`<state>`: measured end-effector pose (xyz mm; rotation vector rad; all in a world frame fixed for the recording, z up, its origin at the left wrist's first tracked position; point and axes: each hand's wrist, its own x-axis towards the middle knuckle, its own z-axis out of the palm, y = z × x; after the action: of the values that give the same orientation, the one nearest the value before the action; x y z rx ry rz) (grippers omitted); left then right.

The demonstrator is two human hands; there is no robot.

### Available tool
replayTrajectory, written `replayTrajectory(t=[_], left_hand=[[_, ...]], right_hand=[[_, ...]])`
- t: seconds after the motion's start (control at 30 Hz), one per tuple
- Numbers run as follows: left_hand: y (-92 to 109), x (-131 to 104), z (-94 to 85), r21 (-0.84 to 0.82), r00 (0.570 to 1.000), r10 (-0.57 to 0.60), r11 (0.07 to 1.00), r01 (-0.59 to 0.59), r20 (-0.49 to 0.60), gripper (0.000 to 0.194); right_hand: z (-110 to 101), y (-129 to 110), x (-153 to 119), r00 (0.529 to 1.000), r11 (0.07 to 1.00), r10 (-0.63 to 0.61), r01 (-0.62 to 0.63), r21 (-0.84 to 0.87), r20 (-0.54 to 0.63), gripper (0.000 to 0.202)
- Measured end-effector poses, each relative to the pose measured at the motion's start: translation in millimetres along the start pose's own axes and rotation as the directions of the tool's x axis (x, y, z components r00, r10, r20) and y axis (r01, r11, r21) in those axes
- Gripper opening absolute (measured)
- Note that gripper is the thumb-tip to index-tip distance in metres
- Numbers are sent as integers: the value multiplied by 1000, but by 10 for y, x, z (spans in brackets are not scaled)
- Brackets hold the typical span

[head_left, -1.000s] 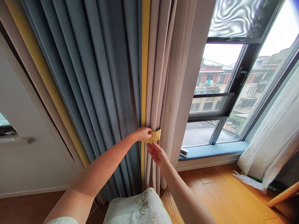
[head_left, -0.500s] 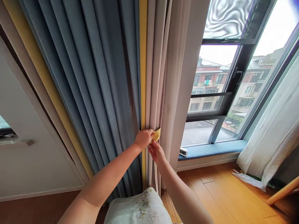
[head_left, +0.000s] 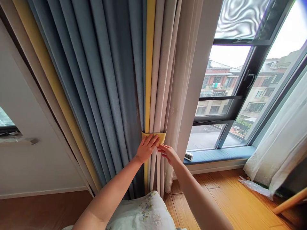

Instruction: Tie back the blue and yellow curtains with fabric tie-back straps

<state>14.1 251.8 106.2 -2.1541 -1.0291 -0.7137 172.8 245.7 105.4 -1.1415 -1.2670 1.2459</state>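
Left hand (head_left: 145, 150) open on the strap (head_left: 162, 137), right hand (head_left: 169, 154) at its edge, grip unclear; rightward, a gadget (head_left: 188, 156), unreadable from here.

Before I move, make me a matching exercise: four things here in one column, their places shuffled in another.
1. Yellow fabric band
2. Small white device with a dark screen
3. Crumpled translucent plastic
4. White flower-printed cloth

A. On the orange-brown wooden floor
B. Across the beige curtain folds, partly under the left hand
C. At the bottom middle of the picture
D. At the pictured left end of the blue window-seat pad

Pairs: 1-B, 2-D, 3-A, 4-C.
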Motion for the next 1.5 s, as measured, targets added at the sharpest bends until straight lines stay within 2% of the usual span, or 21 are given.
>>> replayTrajectory(t=[0.07, 0.1, 0.13, 0.2, 0.27, 0.3, 0.37, 0.47, 0.7, 0.93, 1.0, 1.07, 1.1, 1.13, 1.2, 1.23, 1.27, 1.3, 1.37, 1.43, 1.5], left_hand=[[-11, 7, 3, -24, 1000, -9, 1000, 9, -11, 48], [-17, 3, 6, -40, 1000, -11, 999, 10, -17, 48], [-23, -4, 9, -57, 1000, -13, 998, 12, -23, 48], [-34, -16, 15, -94, 999, -12, 996, 9, -33, 47], [-42, -17, 15, -125, 999, -9, 992, 5, -32, 45], [-45, -13, 12, -138, 1000, -10, 990, 6, -27, 44], [-51, -3, -1, -163, 1000, -20, 986, 18, -7, 42], [-65, -5, -20, -198, 999, -28, 980, 34, 33, 40], [-78, -21, -22, -293, 990, -54, 952, 90, 130, 36], [18, -60, -115, -307, 986, -94, 942, 131, 134, 32], [117, -134, -99, -380, 976, -176, 901, 212, 126, 24], [238, -181, -35, -550, 911, -376, 731, 405, 171, 21], [297, -183, 11, -659, 838, -489, 552, 511, 240, 24], [350, -167, 61, -749, 747, -574, 318, 581, 335, 26], [436, -94, 156, -814, 594, -614, -146, 561, 520, 27], [467, -45, 195, -807, 549, -605, -317, 499, 577, 26], [494, 5, 226, -792, 521, -597, -439, 425, 610, 26], [516, 53, 251, -777, 498, -598, -521, 354, 628, 26], [555, 132, 286, -761, 459, -619, -598, 252, 638, 27], [588, 184, 313, -783, 437, -659, -581, 221, 613, 28], [609, 212, 342, -828, 437, -703, -492, 270, 561, 27]], right_hand=[[-108, -130, -15, 986, 943, -146, 114, -313, -81, 29], [-156, -217, -22, 952, 865, -282, 198, -462, -119, 29], [-192, -317, -27, 891, 754, -438, 289, -590, -123, 28], [-220, -528, -22, 741, 474, -671, 455, -754, 25, 24], [-191, -717, 10, 657, 224, -708, 557, -800, 259, 24], [-163, -790, 36, 651, 139, -679, 567, -812, 339, 25], [-102, -885, 102, 686, 45, -609, 530, -847, 398, 24], [-37, -928, 203, 759, 37, -517, 482, -875, 396, 20], [40, -885, 289, 821, 178, -447, 470, -865, 355, 14], [105, -808, 283, 785, 189, -543, 459, -868, 297, 10], [95, -806, 274, 789, 232, -542, 471, -851, 289, 11], [72, -808, 272, 801, 268, -521, 483, -834, 296, 12], [60, -808, 274, 806, 276, -508, 486, -829, 304, 13], [49, -807, 277, 810, 276, -495, 488, -828, 313, 13], [34, -803, 284, 814, 266, -485, 486, -833, 320, 14], [30, -800, 286, 814, 259, -485, 484, -836, 320, 14], [28, -798, 286, 813, 254, -486, 482, -838, 321, 14], [28, -797, 284, 813, 249, -484, 483, -840, 324, 15], [29, -799, 273, 812, 234, -480, 484, -844, 333, 14], [32, -802, 259, 808, 200, -473, 487, -850, 352, 13], [36, -797, 244, 792, 158, -486, 495, -854, 369, 12]])
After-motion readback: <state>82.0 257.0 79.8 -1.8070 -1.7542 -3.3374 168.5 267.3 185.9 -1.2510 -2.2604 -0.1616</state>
